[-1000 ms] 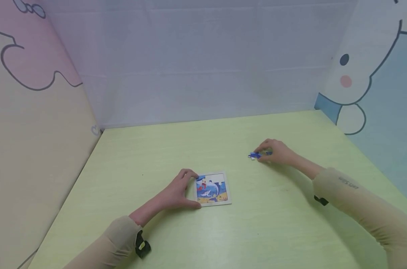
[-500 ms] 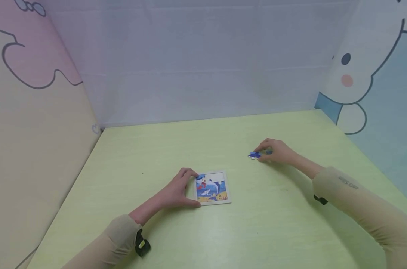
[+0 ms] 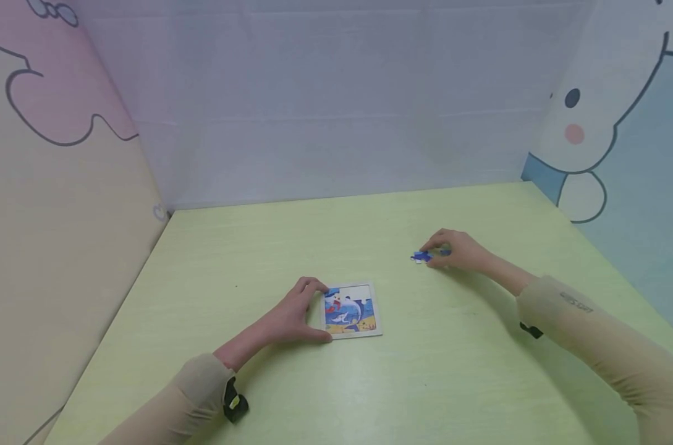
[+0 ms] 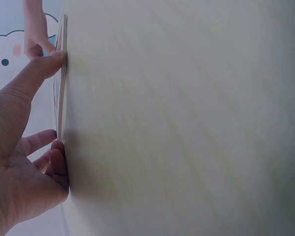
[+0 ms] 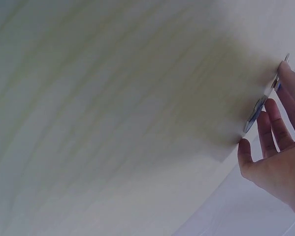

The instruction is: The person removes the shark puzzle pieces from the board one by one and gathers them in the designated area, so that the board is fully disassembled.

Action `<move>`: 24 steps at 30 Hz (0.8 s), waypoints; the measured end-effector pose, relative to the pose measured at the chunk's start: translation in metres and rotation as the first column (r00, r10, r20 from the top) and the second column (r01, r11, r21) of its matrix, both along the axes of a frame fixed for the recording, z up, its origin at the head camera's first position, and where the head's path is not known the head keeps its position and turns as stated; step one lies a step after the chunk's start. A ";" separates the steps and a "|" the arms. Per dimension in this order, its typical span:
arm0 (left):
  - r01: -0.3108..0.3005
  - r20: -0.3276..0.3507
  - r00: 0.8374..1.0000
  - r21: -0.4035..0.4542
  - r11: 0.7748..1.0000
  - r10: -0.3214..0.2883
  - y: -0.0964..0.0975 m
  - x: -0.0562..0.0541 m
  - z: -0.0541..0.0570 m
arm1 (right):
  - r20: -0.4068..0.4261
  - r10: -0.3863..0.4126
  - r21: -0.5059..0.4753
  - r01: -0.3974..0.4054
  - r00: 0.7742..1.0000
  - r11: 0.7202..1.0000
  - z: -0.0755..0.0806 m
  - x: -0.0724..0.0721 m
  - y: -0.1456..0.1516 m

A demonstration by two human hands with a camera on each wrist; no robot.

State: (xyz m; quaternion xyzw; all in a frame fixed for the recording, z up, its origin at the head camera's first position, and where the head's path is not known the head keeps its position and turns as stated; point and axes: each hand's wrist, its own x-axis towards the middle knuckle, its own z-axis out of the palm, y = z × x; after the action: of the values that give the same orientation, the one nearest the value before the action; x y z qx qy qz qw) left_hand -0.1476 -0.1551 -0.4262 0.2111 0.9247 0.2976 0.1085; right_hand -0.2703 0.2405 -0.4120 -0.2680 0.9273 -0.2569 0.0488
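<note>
A small square jigsaw puzzle (image 3: 350,312) in a pale frame lies on the table, showing a dolphin picture with a bare white area at its upper right. My left hand (image 3: 297,318) holds the frame from the left, thumb at the near edge and fingers at the far edge; the left wrist view shows the thin board edge-on (image 4: 62,98). Further right and back, my right hand (image 3: 455,250) has thumb and fingertips at either side of a loose blue puzzle piece (image 3: 421,256). Another blue piece (image 3: 445,252) lies partly hidden under that hand. In the right wrist view, pieces (image 5: 255,114) stand between thumb and fingers.
The pale green table (image 3: 258,247) spreads around both hands. A plain pale wall (image 3: 336,111) rises behind it, with cartoon-printed walls at the left and right (image 3: 642,161). Dark bands (image 3: 235,402) are worn at the wrists.
</note>
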 end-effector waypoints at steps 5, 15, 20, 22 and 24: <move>0.000 0.005 1.000 0.017 1.000 0.000 0.000 0.001 0.001 | -0.007 0.011 0.002 -0.011 1.000 1.000 0.000 0.001 0.000; -0.005 0.006 1.000 0.024 1.000 0.005 0.000 0.001 0.000 | -0.010 0.018 0.007 -0.018 1.000 1.000 0.001 0.001 0.000; -0.007 0.005 1.000 0.024 1.000 0.006 0.000 0.002 0.000 | -0.017 0.023 0.010 -0.023 1.000 1.000 0.000 0.001 0.000; -0.006 0.008 1.000 0.025 1.000 0.006 0.000 0.002 0.000 | -0.021 0.030 0.016 -0.029 0.999 0.999 0.000 0.000 0.000; -0.006 0.011 1.000 0.025 1.000 0.005 0.000 0.002 0.001 | -0.024 0.040 0.023 -0.039 0.999 0.999 0.000 -0.001 0.000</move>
State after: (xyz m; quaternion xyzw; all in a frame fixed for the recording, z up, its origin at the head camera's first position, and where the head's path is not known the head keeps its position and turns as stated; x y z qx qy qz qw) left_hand -0.1455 -0.1549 -0.4255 0.2082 0.9209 0.3105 0.1102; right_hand -0.2710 0.2407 -0.4118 -0.2889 0.9251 -0.2422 0.0458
